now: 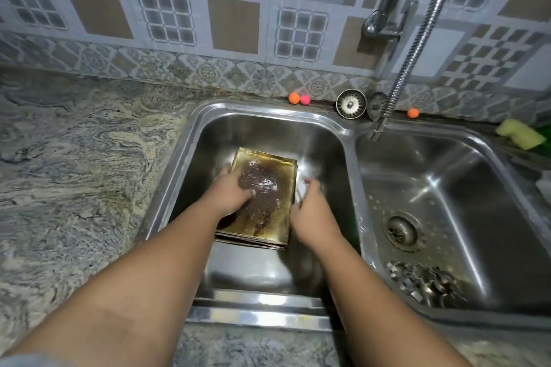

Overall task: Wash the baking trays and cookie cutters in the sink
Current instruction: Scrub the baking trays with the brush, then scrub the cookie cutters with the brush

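Brown and gold with burnt marks, the top of the baking trays [268, 217] faces up. The trays sit in a stack on the floor of the left bowl of the steel sink [268, 107].

The left hand [231, 194] lies on the top tray. Its fingers [226, 173] are stretched out flat and reach to the tray's left edge, and the thumb rests on a dark wet patch. The right hand [311, 214] is at the tray's right edge. Its fingers [311, 185] look bent there, but they are blurry, so I cannot tell if they hold the tray. Something white shows just past those fingertips.

The cookie cutters [426, 283] lie in a shiny heap in the right bowl, well away to the right of the right fingers. A round drain [401, 232] is between that heap and the far wall of the bowl.

Far beyond the fingers, a silver hose [417, 39] hangs down over the wall between the two bowls. A yellow sponge [520, 134] sits at the far right corner. The stone bench [74, 158] spreads out to the left of the left fingers.
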